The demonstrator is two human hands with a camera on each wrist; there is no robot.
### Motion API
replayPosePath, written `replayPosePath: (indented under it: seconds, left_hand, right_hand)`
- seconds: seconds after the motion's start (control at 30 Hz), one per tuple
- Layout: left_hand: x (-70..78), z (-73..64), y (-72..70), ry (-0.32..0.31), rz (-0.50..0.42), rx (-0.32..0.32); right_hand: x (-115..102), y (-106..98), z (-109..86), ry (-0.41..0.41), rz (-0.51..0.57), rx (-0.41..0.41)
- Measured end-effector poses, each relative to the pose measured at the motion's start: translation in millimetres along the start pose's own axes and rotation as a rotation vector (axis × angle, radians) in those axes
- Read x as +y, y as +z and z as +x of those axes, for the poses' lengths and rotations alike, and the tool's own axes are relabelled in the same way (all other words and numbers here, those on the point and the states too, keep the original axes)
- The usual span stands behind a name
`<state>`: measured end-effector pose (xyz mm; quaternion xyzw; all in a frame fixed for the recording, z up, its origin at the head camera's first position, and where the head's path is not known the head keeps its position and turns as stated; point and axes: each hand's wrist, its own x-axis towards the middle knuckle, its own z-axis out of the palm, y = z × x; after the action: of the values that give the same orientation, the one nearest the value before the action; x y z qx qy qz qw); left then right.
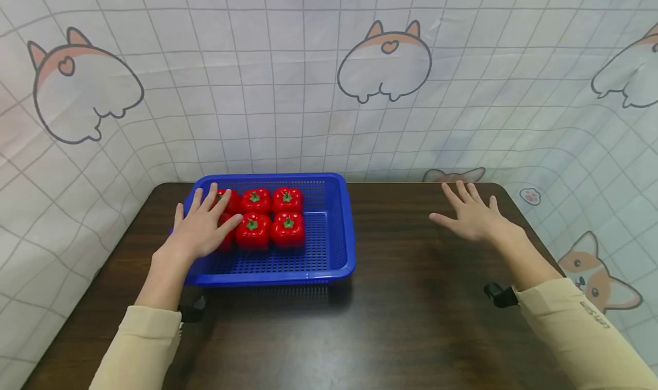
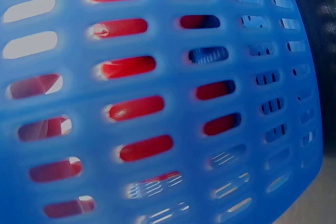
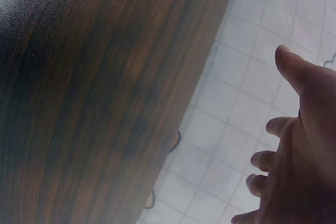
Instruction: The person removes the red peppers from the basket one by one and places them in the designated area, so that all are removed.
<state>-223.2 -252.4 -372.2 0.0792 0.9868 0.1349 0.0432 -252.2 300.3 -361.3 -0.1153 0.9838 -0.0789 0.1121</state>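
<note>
A blue plastic basket (image 1: 288, 277) with slotted walls stands on the left half of the table. Several shiny red bell peppers (image 1: 253, 232) with green stems sit upright inside it in two rows. My left hand (image 1: 197, 230), fingers spread, hovers over the basket's left side and partly hides the peppers there. In the left wrist view the basket's wall (image 2: 173, 81) fills the picture, with red pepper skin (image 2: 137, 107) showing through the slots. Over the table's right side my right hand (image 1: 473, 218) is spread and holds nothing; its thumb and fingers also show in the right wrist view (image 3: 304, 166).
The dark wood-grain table (image 1: 390, 321) reaches back to a white gridded cloth (image 1: 303, 133) printed with corgis, which hangs behind and along both sides. Inside the basket, the slotted floor (image 1: 316, 247) shows right of the peppers.
</note>
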Motion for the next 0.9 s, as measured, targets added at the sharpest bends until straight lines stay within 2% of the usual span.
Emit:
replayPosePath:
  seconds: [0.23, 0.53, 0.7, 0.9]
  left_hand:
    - [0.4, 0.0, -2.4, 0.007, -0.007, 0.002]
    - [2.2, 0.1, -5.1, 0.029, -0.013, 0.053]
    - [1.9, -2.2, -5.8, 0.074, -0.005, 0.146]
    - [-0.6, -9.4, -7.7, 0.185, 0.006, 0.264]
  right_hand:
    - [0, -2, -0.4, -0.013, 0.01, -0.017]
    - [-5, -8, 4.3, -0.073, 0.027, 0.004]
    - [-11, -11, 5.1, -0.138, 0.025, 0.086]
    - [-29, -19, 7.5, -0.25, 0.122, 0.146]
